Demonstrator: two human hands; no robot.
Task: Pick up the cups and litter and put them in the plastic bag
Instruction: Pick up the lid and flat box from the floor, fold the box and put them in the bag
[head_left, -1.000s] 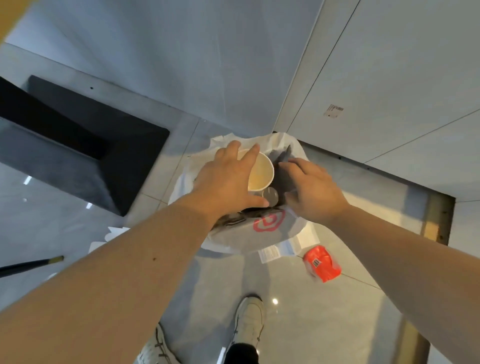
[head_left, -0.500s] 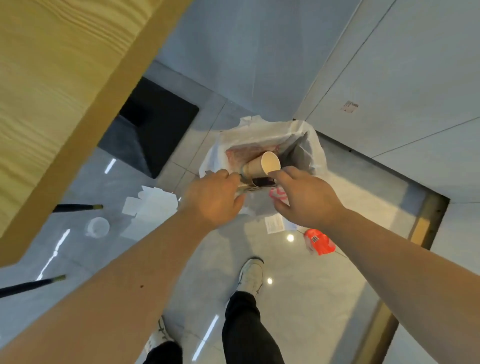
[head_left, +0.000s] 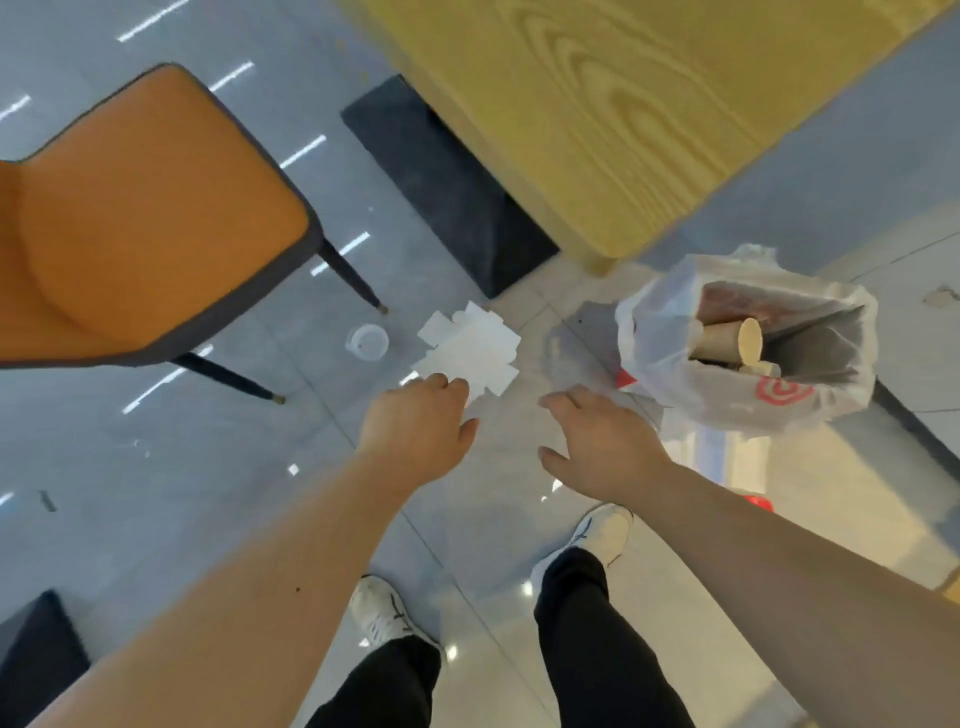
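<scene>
A white plastic bag (head_left: 675, 364) with a red logo stands open on the floor at the right. A brown paper cup (head_left: 727, 340) lies on its side inside it. A flattened white paper box (head_left: 475, 348) lies on the tiles in the middle. A small clear plastic cup (head_left: 368, 341) sits just left of it. My left hand (head_left: 415, 431) is low over the floor, fingertips at the near edge of the white paper. My right hand (head_left: 602, 441) hovers to the left of the bag, fingers spread and holding nothing.
An orange chair (head_left: 145, 218) with dark legs stands at the left. A wooden table top (head_left: 623, 104) fills the upper right, its black base (head_left: 447, 187) beneath. A red wrapper (head_left: 756, 501) peeks out behind my right forearm. My shoes (head_left: 602, 535) are below.
Both hands have left the bag's mouth and swung left toward the white paper. The paper cup stays in the bag. The view has turned left, bringing the chair in.
</scene>
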